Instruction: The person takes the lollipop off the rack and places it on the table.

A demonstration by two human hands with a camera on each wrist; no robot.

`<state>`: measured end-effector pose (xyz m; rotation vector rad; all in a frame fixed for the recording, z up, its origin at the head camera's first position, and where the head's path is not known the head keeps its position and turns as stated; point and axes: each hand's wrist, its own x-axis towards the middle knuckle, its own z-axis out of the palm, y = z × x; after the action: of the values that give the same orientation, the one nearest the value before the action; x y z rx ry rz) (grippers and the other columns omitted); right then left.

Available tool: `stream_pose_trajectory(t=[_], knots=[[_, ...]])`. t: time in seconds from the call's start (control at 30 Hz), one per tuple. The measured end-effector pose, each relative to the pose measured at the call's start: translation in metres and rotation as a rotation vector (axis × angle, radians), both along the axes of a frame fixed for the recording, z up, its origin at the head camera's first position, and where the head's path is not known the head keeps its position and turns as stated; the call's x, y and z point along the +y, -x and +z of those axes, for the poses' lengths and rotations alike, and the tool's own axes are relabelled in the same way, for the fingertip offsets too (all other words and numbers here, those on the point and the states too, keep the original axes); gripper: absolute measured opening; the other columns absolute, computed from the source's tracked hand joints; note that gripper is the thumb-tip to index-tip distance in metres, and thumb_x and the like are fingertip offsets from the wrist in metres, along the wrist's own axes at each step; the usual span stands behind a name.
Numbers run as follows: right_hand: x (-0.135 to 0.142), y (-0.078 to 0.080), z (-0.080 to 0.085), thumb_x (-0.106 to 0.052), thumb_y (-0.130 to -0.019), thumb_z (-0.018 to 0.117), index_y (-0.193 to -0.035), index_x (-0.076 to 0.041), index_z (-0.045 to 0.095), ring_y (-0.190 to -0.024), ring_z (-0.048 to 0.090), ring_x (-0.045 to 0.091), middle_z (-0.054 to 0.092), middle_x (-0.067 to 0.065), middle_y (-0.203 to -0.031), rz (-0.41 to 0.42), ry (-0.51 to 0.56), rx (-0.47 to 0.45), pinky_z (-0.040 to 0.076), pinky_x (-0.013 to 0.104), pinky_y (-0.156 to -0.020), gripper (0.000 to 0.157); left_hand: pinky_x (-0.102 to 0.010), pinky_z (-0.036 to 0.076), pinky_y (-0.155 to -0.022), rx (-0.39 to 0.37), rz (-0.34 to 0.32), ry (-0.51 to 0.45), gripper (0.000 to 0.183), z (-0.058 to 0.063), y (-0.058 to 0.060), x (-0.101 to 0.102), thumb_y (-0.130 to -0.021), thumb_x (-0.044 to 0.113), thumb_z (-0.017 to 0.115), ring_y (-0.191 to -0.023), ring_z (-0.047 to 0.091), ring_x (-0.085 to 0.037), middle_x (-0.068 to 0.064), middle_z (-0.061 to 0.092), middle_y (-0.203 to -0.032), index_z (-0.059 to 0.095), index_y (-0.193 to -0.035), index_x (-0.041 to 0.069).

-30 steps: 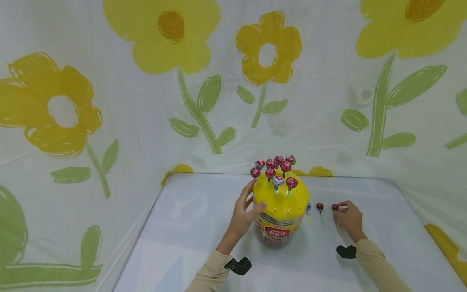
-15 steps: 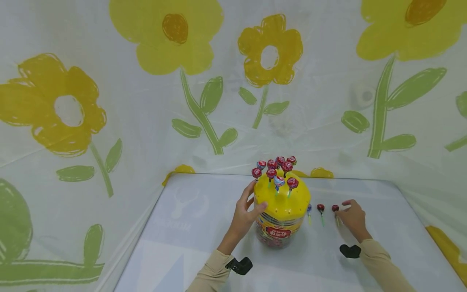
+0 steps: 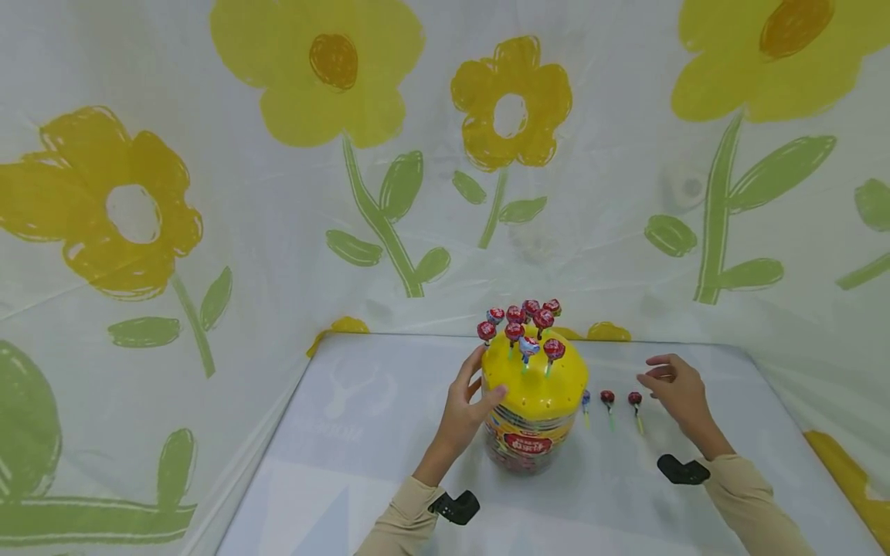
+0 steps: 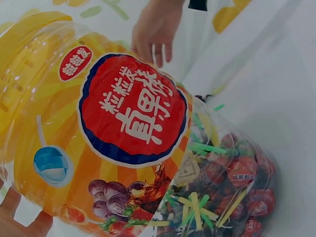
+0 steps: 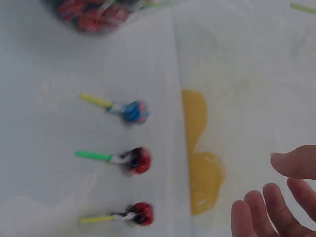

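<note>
A clear plastic candy jar (image 3: 526,444) with a yellow lid (image 3: 535,384) stands on the table, several lollipops (image 3: 554,350) upright in the lid. My left hand (image 3: 460,409) grips the jar's left side near the lid, thumb on the near edge. The left wrist view shows its orange label (image 4: 136,111) and wrapped candies (image 4: 242,170) inside. My right hand (image 3: 677,390) is raised right of three lollipops lying in a row, fingers loosely bent and holding nothing. A blue-wrapped lollipop (image 5: 134,112) lies nearest the jar, then a red one (image 5: 139,160) and another red one (image 5: 143,214).
The white table (image 3: 334,463) reaches back to a hanging cloth (image 3: 591,262) printed with yellow flowers. Black wrist devices (image 3: 455,506) sit on both forearms. The lollipop row lies just right of the jar.
My right hand has let go of the rightmost red lollipop, which lies on the table, and has lifted away to the right. My left hand stays on the jar.
</note>
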<state>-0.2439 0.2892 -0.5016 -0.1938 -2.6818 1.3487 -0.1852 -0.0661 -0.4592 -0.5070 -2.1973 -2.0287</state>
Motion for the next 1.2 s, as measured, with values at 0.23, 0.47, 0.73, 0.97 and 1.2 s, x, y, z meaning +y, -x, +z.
stream_pose_trajectory(t=[0.23,0.47,0.73,0.97,1.2], knots=[[-0.031,-0.019,0.049,-0.034,-0.083,0.057,-0.111,-0.005,0.048,-0.076,0.055,0.013,0.056,0.013,-0.096,0.064,-0.05,0.109,0.049,0.021,-0.059,0.042,-0.041,0.028,-0.1,-0.003,-0.001,-0.002,0.063,-0.001,0.001,-0.001,-0.082,0.033,0.057,-0.123,0.028,-0.007,0.016,0.031,-0.135,0.025,-0.136,0.031],[-0.048,-0.025,0.07,-0.033,-0.082,0.059,-0.105,-0.009,0.051,-0.076,0.053,0.008,0.057,0.007,-0.092,0.116,-0.041,0.232,0.047,0.015,-0.06,0.034,-0.04,0.028,-0.1,-0.014,-0.007,-0.001,0.064,-0.002,0.001,-0.001,-0.082,0.032,0.057,-0.123,0.028,-0.008,0.015,0.031,-0.136,0.025,-0.137,0.028],[-0.067,-0.036,0.101,-0.025,-0.08,0.062,-0.1,-0.01,0.052,-0.077,0.053,0.008,0.057,0.004,-0.09,0.175,0.015,0.317,0.048,0.014,-0.062,0.027,-0.042,0.028,-0.1,-0.005,-0.004,0.0,0.062,0.008,-0.003,-0.002,-0.082,0.031,0.057,-0.122,0.03,-0.009,0.013,0.033,-0.135,0.027,-0.136,0.026],[-0.084,-0.047,0.119,-0.021,-0.08,0.063,-0.1,-0.013,0.053,-0.081,0.054,0.009,0.056,0.001,-0.091,0.228,0.048,0.357,0.047,0.013,-0.066,0.023,-0.046,0.027,-0.099,0.01,-0.004,0.003,0.063,0.027,-0.013,-0.001,-0.084,0.028,0.055,-0.123,0.03,-0.015,0.003,0.033,-0.136,0.026,-0.137,0.012],[-0.096,-0.058,0.133,-0.014,-0.079,0.064,-0.099,-0.013,0.053,-0.083,0.055,0.011,0.056,0.002,-0.091,0.31,0.104,0.388,0.048,0.015,-0.067,0.024,-0.046,0.028,-0.098,0.012,0.007,0.019,0.063,0.026,-0.014,-0.001,-0.083,0.029,0.055,-0.123,0.03,-0.016,0.004,0.033,-0.136,0.026,-0.138,0.015]])
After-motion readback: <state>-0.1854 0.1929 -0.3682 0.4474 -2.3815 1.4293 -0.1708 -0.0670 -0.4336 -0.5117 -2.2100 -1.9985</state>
